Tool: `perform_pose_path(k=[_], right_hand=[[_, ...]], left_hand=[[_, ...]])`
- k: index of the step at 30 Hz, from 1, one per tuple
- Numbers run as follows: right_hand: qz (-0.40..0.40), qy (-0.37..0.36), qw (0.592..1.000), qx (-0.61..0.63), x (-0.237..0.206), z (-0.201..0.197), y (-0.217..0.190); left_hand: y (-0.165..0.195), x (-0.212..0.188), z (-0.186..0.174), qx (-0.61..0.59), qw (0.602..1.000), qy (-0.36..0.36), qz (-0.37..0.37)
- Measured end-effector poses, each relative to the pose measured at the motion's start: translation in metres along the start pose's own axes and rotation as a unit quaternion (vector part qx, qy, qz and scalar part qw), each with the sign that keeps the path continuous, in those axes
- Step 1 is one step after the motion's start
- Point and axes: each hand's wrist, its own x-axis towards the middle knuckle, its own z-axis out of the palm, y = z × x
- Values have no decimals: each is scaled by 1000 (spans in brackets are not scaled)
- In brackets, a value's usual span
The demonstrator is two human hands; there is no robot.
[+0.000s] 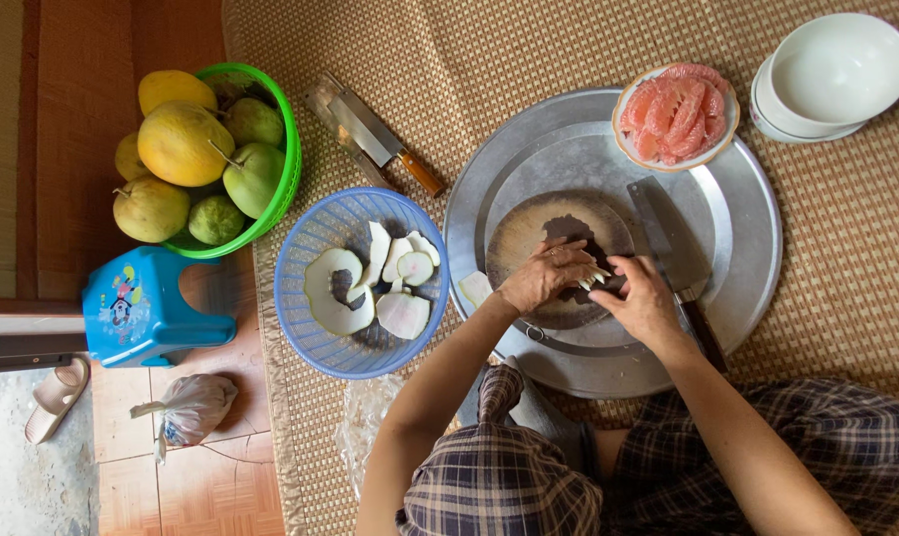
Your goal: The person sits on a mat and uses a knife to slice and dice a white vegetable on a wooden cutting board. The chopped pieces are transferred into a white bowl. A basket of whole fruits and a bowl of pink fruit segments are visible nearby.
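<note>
1. Both hands meet at centre frame: left hand (541, 278) and right hand (643, 298) each have a grip pinched shut on pale fruit slivers (596, 277) over the round wooden board (529, 223).
2. Beneath, the metal tray (757, 248) rests on a woven mat (846, 218).
3. A cleaver (668, 238) lies right of the board.
4. The slivers look light, soft, moist and slippery, and probably tear easily; pinch them gently near their ends.

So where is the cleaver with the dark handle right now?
In the head view the cleaver lies on the round metal tray, right of the wooden board, beside the right hand.
</note>
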Motion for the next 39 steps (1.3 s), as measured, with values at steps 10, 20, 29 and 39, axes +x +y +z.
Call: perform_pose_path(k=[10,20,29,39], right_hand=[[-96,-1,991,-88,31,25,-14],[-167,11,984,61,46,41,-54],[158,-25,942,-295,-51,-16,63],[155,8,971,-181,-62,-8,110]], left_hand=[[19,-18,1,103,990,95,-35],[3,-49,-12,120,949,214,-199],[-3,-61,0,115,952,201,-199],[1,-56,0,100,943,173,-268]])
